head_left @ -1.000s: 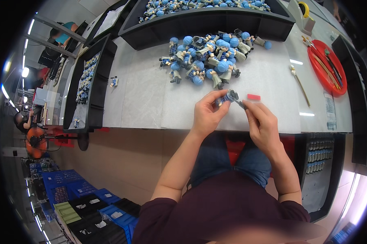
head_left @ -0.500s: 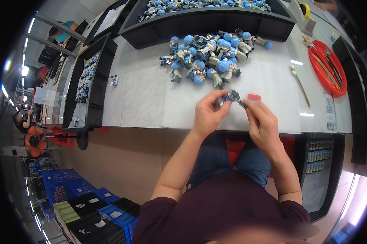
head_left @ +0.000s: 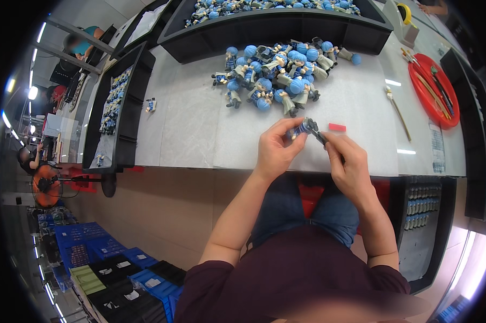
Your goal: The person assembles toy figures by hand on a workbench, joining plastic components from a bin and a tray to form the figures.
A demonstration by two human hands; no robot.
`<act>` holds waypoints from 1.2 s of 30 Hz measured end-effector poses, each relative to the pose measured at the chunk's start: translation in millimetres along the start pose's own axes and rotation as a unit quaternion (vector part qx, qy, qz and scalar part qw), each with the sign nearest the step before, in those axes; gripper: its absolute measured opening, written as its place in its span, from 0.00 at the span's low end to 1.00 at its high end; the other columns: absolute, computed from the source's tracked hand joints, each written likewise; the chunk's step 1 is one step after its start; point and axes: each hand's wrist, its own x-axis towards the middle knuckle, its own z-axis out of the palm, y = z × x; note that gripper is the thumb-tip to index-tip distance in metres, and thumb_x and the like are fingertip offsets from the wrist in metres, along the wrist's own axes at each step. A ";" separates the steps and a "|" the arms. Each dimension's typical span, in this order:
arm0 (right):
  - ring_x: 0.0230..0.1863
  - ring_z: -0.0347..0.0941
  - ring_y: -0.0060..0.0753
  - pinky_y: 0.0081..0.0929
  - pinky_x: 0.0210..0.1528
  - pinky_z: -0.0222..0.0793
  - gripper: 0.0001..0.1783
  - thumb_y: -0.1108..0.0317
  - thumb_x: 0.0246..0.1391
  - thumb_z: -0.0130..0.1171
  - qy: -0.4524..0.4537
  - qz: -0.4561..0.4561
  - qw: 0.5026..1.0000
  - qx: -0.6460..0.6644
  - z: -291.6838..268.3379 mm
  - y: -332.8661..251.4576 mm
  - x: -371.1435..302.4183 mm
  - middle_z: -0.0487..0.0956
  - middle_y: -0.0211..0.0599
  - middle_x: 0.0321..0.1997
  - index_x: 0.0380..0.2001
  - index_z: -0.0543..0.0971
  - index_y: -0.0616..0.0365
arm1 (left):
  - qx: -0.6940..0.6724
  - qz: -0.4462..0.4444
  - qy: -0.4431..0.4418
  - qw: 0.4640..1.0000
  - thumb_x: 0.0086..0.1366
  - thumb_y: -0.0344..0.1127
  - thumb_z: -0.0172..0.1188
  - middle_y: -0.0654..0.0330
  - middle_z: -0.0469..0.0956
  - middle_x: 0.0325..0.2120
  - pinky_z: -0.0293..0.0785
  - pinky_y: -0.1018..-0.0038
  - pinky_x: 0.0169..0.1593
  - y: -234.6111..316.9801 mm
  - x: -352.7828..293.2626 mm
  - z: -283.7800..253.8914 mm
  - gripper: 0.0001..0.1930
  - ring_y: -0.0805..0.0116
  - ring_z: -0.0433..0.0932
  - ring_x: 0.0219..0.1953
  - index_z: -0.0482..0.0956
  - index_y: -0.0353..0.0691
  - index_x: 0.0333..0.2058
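My left hand (head_left: 275, 152) pinches a small toy figurine (head_left: 298, 131) with blue and pale parts, its dark feet turned toward my right hand. Between the fingers of my right hand (head_left: 351, 161) is a thin dark tool (head_left: 320, 138); its kind is too small to make out. The tool's tip meets the feet or lies right beside them. Just beyond both hands a heap of blue-haired figurines (head_left: 296, 86) lies on the white sheet covering the table. A small pink-red block (head_left: 337, 127) rests close to my right fingers.
A large black bin (head_left: 275, 37) of figurines stands behind the heap. At left is a black tray (head_left: 125, 134) with more, and a lone figurine (head_left: 151, 105) beside it. To the right lie a brush (head_left: 398, 114) and a red dish (head_left: 452, 105) holding tools. Other people work at far left.
The tool in my right hand has shifted slightly and now sits closer along the figurine's feet. My left hand stays almost where it was.
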 end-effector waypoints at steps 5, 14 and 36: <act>0.20 0.67 0.32 0.25 0.24 0.63 0.10 0.78 0.48 0.49 -0.004 0.014 1.000 0.018 -2.5 -1.3 0.2 0.71 0.40 0.23 0.35 0.74 0.65 | -0.012 -0.021 -0.020 1.000 0.52 0.17 0.53 0.59 0.70 0.37 0.66 0.81 0.41 3.3 -0.2 -1.7 0.16 0.75 0.69 0.40 0.70 0.27 0.42; 0.26 0.70 0.40 0.30 0.27 0.65 0.11 0.77 0.46 0.51 0.035 -0.038 0.996 -0.073 3.8 -1.6 -4.4 0.72 0.42 0.27 0.36 0.74 0.62 | -0.003 -0.013 0.008 1.000 0.52 0.24 0.56 0.64 0.72 0.32 0.63 0.88 0.31 1.1 0.3 1.1 0.14 0.83 0.67 0.30 0.73 0.30 0.40; 0.25 0.70 0.42 0.30 0.26 0.65 0.11 0.77 0.46 0.50 0.022 -0.013 0.998 -0.053 4.0 -2.4 -1.3 0.72 0.42 0.26 0.36 0.74 0.63 | 0.019 -0.031 -0.014 0.999 0.53 0.17 0.54 0.59 0.71 0.36 0.66 0.82 0.40 2.7 -0.3 -1.5 0.16 0.77 0.69 0.38 0.69 0.27 0.43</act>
